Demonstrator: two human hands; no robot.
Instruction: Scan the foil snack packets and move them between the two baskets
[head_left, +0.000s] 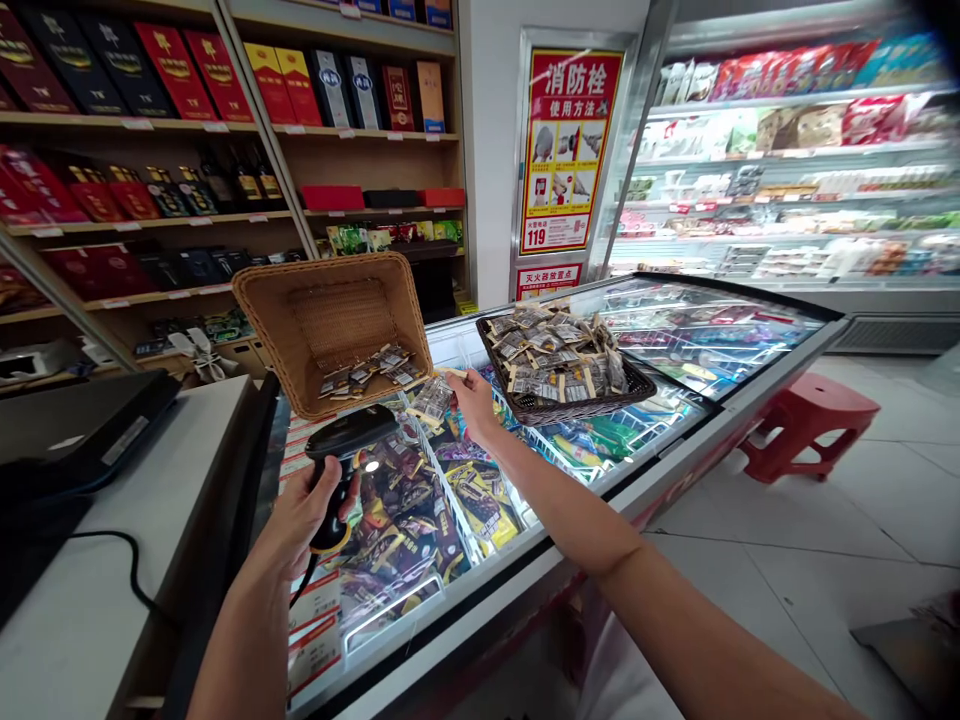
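Observation:
My left hand (306, 510) is wrapped round the handle of a black barcode scanner (351, 430), its head pointing right over the freezer's glass top. Pinched in the fingers of my right hand (475, 403) is a small clear snack packet (433, 400) with dark contents and pale ends. It hangs between two baskets, in front of the scanner. Several similar packets (367, 372) lie in the tilted tan wicker basket (259, 300) on the left. Many more packets (555, 350) are heaped in the dark brown basket (600, 407) on the right.
Beneath the baskets is a glass-topped chest freezer (540, 560) holding wrapped ice creams. A white counter (169, 480) with a black device (90, 425) stands at left. A red stool (814, 425) is on the floor at right. Shelves of boxes and a refrigerated display (780, 180) line the back.

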